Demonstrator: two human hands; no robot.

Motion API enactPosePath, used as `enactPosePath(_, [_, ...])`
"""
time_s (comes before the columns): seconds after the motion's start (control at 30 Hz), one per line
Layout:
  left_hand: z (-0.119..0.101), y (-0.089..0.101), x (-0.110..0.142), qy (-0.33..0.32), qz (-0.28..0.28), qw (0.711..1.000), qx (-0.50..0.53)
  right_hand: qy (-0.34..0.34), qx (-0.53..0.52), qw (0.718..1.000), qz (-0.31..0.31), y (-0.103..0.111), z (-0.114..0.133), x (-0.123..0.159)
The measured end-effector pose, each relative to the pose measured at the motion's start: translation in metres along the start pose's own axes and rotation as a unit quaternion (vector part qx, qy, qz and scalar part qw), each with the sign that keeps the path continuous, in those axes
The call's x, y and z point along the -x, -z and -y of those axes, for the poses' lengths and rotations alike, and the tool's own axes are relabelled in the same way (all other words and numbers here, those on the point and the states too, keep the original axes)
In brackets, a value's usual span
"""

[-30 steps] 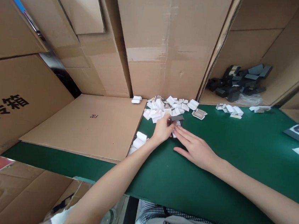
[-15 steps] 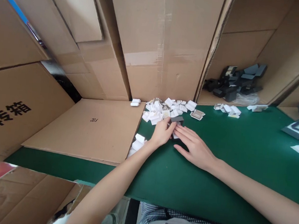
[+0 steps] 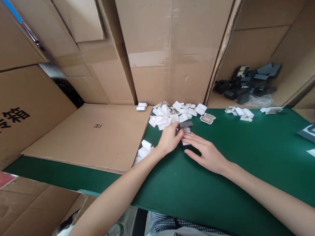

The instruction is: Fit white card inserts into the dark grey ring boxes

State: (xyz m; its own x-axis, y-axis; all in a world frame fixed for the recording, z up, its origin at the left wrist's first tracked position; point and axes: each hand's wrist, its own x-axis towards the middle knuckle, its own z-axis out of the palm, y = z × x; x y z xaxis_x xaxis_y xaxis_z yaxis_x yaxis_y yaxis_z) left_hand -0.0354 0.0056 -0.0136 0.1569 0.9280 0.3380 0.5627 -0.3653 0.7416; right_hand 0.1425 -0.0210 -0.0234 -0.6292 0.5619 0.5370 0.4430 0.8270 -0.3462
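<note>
The small dark box (image 3: 186, 125) is sitting on the green table (image 3: 208, 191), just beyond the fingertips of both hands. The heap of white pieces (image 3: 163, 115) is lying close behind it and to its left, crowding that side; the cardboard sheet (image 3: 94, 134) is lying farther left. The left hand (image 3: 170, 137) is curling, thumb and fingers pinching the box's near left side. The right hand (image 3: 205, 151) is touching its near part, fingers together, thumb spreading away.
</note>
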Motion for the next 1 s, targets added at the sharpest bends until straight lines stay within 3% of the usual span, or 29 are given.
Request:
enactPosePath(0.13, [0.0017,-0.0007,-0.0003,-0.012,-0.013,0.999,-0.035,-0.060,0.032,0.995,-0.077,0.0028,-0.0013,0.0008])
enactPosePath(0.27, [0.0036,-0.0022,-0.0003,-0.001,-0.003,1.000,-0.028,-0.101,0.110,0.988,-0.028,0.0019,-0.0048,0.0000])
enactPosePath(0.5, [0.0012,-0.0028,-0.0005,0.017,-0.007,1.000,-0.020,-0.100,0.169,0.981,0.010,-0.0018,-0.0040,-0.0009])
enactPosePath(0.87, [-0.0002,-0.0029,0.0024,0.013,0.007,1.000,0.007,-0.098,0.123,0.988,0.007,-0.0021,-0.0050,0.0000])
enactPosePath(1.0, [-0.0006,-0.0021,0.0013,0.019,0.013,1.000,0.009,-0.098,0.035,0.993,-0.062,0.0023,-0.0033,0.0017])
